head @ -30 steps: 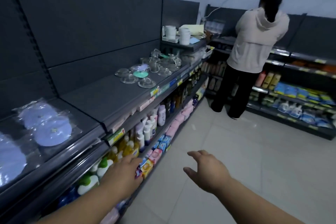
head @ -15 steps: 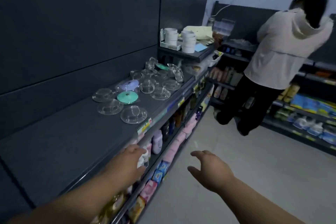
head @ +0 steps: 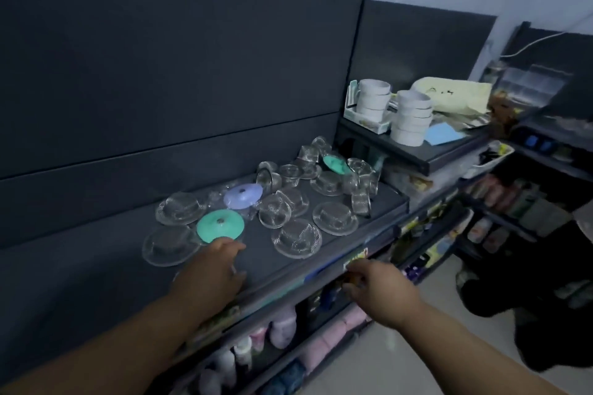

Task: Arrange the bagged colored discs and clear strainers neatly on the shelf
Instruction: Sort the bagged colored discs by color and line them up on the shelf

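On the dark top shelf (head: 96, 269) lie several clear strainers, among them one (head: 296, 238) near the front and another (head: 169, 244) at the left. A bagged green disc (head: 220, 225) and a bagged purple disc (head: 242, 196) sit among them, and a second green disc (head: 336, 164) lies tilted at the back. My left hand (head: 211, 272) reaches over the shelf with fingertips just short of the green disc, holding nothing. My right hand (head: 378, 289) hovers at the shelf's front edge, fingers loosely curled, empty.
A higher shelf (head: 417, 151) to the right carries stacked white cups (head: 411, 117) and a yellow bag. Bottles and pink packs fill the lower shelves (head: 276, 330). A person in dark trousers (head: 552, 305) stands at the far right on the tiled floor.
I have stepped closer to the strainers. Both hands moved forward, the left up over the shelf towards the green disc and the right to the shelf's front edge.
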The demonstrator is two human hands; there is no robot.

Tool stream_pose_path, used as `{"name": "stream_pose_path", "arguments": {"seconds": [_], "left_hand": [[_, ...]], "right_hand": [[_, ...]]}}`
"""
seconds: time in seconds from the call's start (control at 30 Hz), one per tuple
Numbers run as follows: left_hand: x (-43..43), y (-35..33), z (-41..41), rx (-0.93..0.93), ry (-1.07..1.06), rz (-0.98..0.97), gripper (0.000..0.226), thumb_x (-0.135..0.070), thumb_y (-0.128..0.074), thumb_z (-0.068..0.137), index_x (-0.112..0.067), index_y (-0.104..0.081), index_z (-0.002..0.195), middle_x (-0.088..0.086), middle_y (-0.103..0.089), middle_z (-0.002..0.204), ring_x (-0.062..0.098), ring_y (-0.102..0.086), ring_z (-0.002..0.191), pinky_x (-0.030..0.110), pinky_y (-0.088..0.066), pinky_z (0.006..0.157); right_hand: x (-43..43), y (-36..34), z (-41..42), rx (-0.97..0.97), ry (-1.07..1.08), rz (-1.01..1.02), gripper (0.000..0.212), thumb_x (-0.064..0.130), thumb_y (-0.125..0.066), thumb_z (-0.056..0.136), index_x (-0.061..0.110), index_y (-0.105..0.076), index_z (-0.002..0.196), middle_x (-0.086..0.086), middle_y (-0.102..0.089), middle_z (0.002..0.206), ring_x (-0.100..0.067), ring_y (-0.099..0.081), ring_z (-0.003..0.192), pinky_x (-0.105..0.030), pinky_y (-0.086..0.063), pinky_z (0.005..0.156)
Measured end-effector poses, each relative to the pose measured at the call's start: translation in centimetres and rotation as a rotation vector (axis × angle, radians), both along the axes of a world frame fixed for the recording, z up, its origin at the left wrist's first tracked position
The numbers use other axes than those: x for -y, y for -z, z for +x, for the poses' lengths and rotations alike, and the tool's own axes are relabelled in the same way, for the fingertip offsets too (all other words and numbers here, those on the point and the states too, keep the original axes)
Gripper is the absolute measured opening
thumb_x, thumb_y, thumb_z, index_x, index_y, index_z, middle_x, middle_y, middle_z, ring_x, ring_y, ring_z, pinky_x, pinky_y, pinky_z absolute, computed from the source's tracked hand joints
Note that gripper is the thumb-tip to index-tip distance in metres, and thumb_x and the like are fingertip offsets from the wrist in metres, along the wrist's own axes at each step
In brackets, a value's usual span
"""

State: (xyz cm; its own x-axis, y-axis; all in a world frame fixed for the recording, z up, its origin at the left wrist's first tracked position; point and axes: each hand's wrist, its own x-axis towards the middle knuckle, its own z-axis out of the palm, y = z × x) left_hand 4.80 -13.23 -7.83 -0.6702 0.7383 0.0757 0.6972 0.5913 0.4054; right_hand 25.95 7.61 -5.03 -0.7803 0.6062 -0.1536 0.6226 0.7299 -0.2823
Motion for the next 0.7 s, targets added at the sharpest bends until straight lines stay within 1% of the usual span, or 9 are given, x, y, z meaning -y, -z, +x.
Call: {"name": "stream_pose_path", "arguments": {"seconds": [0.07,0.13,0.2,0.3,0.37,0.43,0.5,0.57,0.7], "left_hand": [[-1.6,-0.2,-1.5,-0.035,-0.066,-0.048,0.055,-0.039,-0.062,0.081,-0.023,-0.051,0.132,0.0,-0.044,0.141,0.025,-0.047,0.124,0.036,-0.04,0.103],[-2.9,0.2,-3.5,-0.024,-0.152,-0.037,0.064,-0.047,-0.053,0.077,-0.017,-0.049,0.134,0.009,-0.041,0.144,0.031,-0.043,0.129,0.041,-0.037,0.107],[-4.0,1.0,-5.5,-0.016,-0.189,-0.064,0.073,-0.054,-0.051,0.077,-0.014,-0.044,0.138,0.013,-0.037,0.145,0.033,-0.037,0.132,0.04,-0.03,0.112],[-5.1,2.1,-7.7,0.028,-0.244,-0.194,0.082,-0.062,-0.057,0.079,-0.019,-0.031,0.144,0.009,-0.022,0.153,0.031,-0.024,0.139,0.036,-0.02,0.115],[-5.5,2.3,-8.6,0.068,-0.266,-0.239,0.094,-0.074,-0.051,0.071,-0.024,-0.024,0.145,0.007,-0.016,0.156,0.029,-0.022,0.14,0.037,-0.018,0.114],[-5.8,2.0,-9.1,0.059,-0.257,-0.282,0.105,-0.083,-0.042,0.062,-0.027,-0.018,0.147,0.005,-0.012,0.158,0.026,-0.022,0.141,0.037,-0.018,0.113],[-6.1,1.9,-9.3,0.039,-0.25,-0.331,0.108,-0.082,-0.05,0.064,-0.03,-0.01,0.149,0.002,-0.007,0.159,0.024,-0.017,0.144,0.037,-0.014,0.114],[-6.2,2.1,-9.4,0.052,-0.239,-0.329,0.11,-0.078,-0.056,0.065,-0.03,-0.006,0.15,0.001,-0.005,0.16,0.023,-0.015,0.145,0.038,-0.014,0.116],[-6.4,2.4,-9.5,0.109,-0.232,-0.202,0.098,-0.058,-0.062,0.07,-0.027,-0.014,0.15,-0.006,-0.016,0.157,0.016,-0.023,0.141,0.026,-0.025,0.112]], "right_hand": [[-1.8,-0.2,-2.5,-0.022,-0.03,-0.012,0.042,0.043,-0.057,0.087,0.031,-0.055,0.127,0.003,-0.065,0.117,-0.016,-0.061,0.107,-0.029,-0.05,0.086],[-3.2,-0.2,-5.2,-0.047,-0.083,-0.014,0.037,0.044,-0.056,0.087,0.032,-0.056,0.123,0.003,-0.065,0.115,-0.018,-0.061,0.106,-0.031,-0.051,0.086],[-4.1,-0.1,-7.9,-0.076,-0.133,-0.01,0.034,0.045,-0.057,0.088,0.034,-0.058,0.12,0.005,-0.064,0.115,-0.016,-0.061,0.104,-0.032,-0.051,0.086],[-5.0,0.0,-11.8,-0.116,-0.194,0.004,0.032,0.045,-0.056,0.087,0.033,-0.059,0.116,0.003,-0.063,0.113,-0.017,-0.061,0.1,-0.029,-0.05,0.083],[-5.3,-0.5,-14.5,-0.159,-0.246,-0.003,0.031,0.042,-0.058,0.086,0.034,-0.06,0.116,0.003,-0.063,0.113,-0.016,-0.062,0.099,-0.029,-0.05,0.085],[-5.1,-1.0,-17.2,-0.212,-0.302,-0.018,0.031,0.041,-0.06,0.086,0.033,-0.061,0.116,0.004,-0.062,0.114,-0.014,-0.062,0.099,-0.029,-0.05,0.087],[-5.1,-1.1,-19.7,-0.241,-0.389,-0.007,0.031,0.041,-0.06,0.085,0.031,-0.062,0.114,0.004,-0.061,0.115,-0.015,-0.059,0.104,-0.031,-0.048,0.09],[-5.0,-1.1,-21.7,-0.224,-0.465,0.008,0.034,0.039,-0.059,0.084,0.029,-0.062,0.117,0.003,-0.06,0.118,-0.017,-0.056,0.109,-0.031,-0.046,0.092],[-4.9,-0.8,-25.0,-0.135,-0.588,0.017,0.048,0.037,-0.06,0.083,0.032,-0.052,0.131,0.008,-0.051,0.133,-0.015,-0.052,0.119,-0.027,-0.043,0.097]]}}
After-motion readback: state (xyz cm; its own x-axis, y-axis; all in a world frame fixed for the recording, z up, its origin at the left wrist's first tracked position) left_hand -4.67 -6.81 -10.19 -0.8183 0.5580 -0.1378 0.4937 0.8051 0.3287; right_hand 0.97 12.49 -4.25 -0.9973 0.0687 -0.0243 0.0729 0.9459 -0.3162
